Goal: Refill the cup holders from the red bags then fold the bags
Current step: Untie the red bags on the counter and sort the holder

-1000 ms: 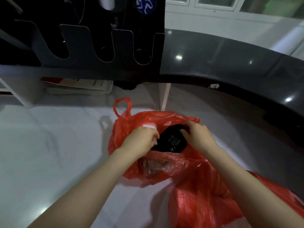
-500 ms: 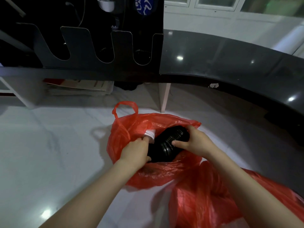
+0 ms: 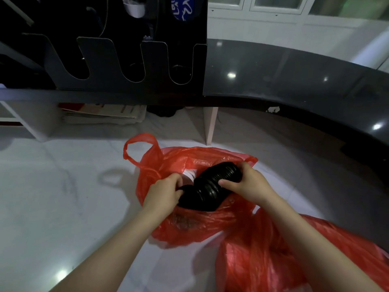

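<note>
An open red plastic bag (image 3: 151,165) lies on the white marble counter. Out of its mouth comes a long black ribbed stack of lids or cups (image 3: 212,186), lying tilted. My left hand (image 3: 164,192) grips the stack's near lower end. My right hand (image 3: 246,184) grips its far upper end, thumb over the ribs. Something white (image 3: 190,174) shows inside the bag behind the stack. A second red bag (image 3: 273,253) lies crumpled at the lower right, under my right forearm. The black cup holder (image 3: 130,66) with several U-shaped slots stands on the raised ledge behind.
A curved dark counter ledge (image 3: 294,81) runs across the back and right. Under the ledge sits a pile of papers (image 3: 105,114) and a white upright divider (image 3: 210,125). The white marble surface (image 3: 52,197) stretches to the left of the bag.
Both hands have drawn the black stack further out of the bag, so more of its ribbed length shows. The bag's handle has risen and its mouth has opened wider.
</note>
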### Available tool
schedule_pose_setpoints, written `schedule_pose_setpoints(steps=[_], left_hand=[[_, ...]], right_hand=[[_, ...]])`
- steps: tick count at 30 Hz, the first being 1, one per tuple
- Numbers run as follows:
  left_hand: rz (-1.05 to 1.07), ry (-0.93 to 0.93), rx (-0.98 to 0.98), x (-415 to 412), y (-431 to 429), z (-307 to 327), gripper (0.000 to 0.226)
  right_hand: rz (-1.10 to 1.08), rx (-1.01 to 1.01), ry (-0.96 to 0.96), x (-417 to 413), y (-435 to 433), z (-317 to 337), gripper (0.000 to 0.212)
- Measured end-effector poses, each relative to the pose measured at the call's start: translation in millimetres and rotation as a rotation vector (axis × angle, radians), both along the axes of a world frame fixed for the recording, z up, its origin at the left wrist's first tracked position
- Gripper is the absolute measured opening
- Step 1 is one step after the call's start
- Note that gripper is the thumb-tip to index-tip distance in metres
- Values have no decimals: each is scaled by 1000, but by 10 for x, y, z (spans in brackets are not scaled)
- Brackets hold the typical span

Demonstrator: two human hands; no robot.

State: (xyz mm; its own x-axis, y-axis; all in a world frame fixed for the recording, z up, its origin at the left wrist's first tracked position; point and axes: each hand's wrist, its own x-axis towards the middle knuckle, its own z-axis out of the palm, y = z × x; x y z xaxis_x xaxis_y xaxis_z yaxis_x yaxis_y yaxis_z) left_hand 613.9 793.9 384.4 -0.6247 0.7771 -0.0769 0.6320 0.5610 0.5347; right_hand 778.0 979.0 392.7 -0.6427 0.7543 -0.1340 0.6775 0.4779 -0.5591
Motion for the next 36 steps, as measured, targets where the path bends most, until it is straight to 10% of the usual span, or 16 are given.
schedule_pose_setpoints(steps=[9, 21, 28, 36], left_hand=[[333, -271, 302, 410, 185, -96, 31], [-86, -526, 157, 593, 42, 50, 31], [90, -860, 378, 652, 7, 187, 35], [-42, -798, 464, 542, -5, 267, 51]], right_hand=[[85, -55, -28, 28, 8, 18, 68], [-10, -106, -43, 143, -113, -2, 66], [29, -106, 73, 172, -222, 159, 34], [21, -50, 101, 134, -216, 459, 38]])
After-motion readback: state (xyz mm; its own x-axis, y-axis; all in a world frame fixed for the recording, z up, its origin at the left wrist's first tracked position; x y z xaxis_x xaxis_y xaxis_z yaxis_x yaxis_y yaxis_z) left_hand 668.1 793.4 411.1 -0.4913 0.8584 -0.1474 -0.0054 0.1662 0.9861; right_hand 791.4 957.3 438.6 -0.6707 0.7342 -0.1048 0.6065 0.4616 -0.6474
